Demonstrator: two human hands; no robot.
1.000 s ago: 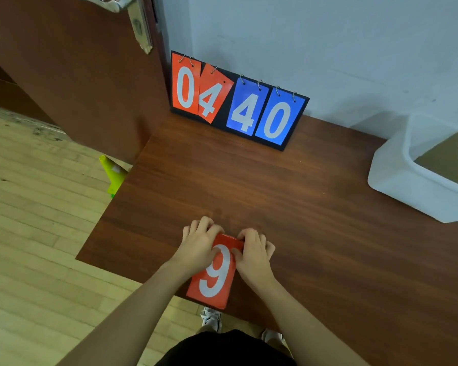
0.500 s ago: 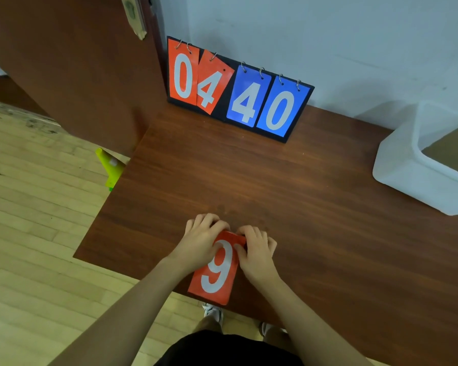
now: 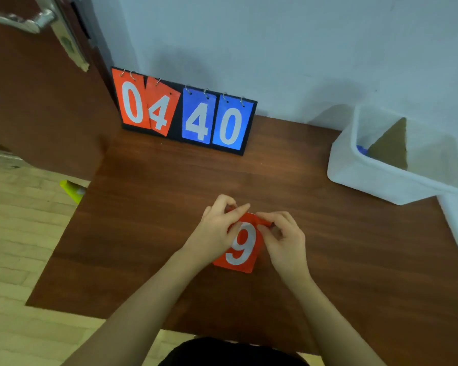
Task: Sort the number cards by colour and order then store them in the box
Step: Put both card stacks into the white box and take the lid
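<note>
A red card stack with a white 9 on top (image 3: 242, 247) lies near the middle of the brown table (image 3: 143, 233). My left hand (image 3: 217, 228) pinches its upper left corner and my right hand (image 3: 284, 237) pinches its upper right corner. At the back a black scoreboard (image 3: 183, 112) leans on the wall. Its rings carry a red 0 (image 3: 131, 104), a tilted red 4 (image 3: 160, 112) hanging by one ring, a blue 4 (image 3: 198, 122) and a blue 0 (image 3: 230, 125). The white plastic box (image 3: 376, 178) stands at the right.
A brown cardboard divider (image 3: 391, 146) stands inside the box, with something blue (image 3: 361, 150) beside it. A brown door with a metal handle (image 3: 19, 21) is at the left. A yellow-green object (image 3: 72, 190) lies on the wooden floor by the table's left edge.
Both hands have lifted their fingers from lying over the card's top edge to pinching its upper corners. The camera view has shifted, so the card appears further right.
</note>
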